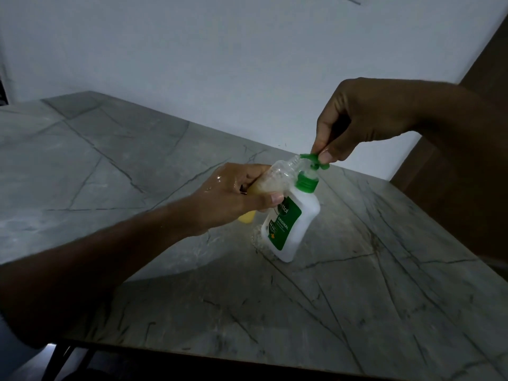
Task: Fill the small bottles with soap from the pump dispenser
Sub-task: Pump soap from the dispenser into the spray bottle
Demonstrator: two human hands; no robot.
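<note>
A white pump dispenser [299, 215] with a green label and green collar stands tilted on the grey marble table [137, 166]. My right hand [365, 119] pinches its green pump head [313, 159] from above. My left hand [236, 193], wet and shiny, holds a small clear bottle [277, 178] tipped on its side, its open mouth right at the pump's spout. Yellowish soap lies in the lower part of the small bottle. A second small yellow bottle [247, 217] peeks out below my left hand, mostly hidden.
A wet, soapy patch [257, 239] glistens on the table around the dispenser's base. A white wall runs behind the table. A brown wooden panel [483, 86] stands at the right. The table's front edge passes near the bottom of the view.
</note>
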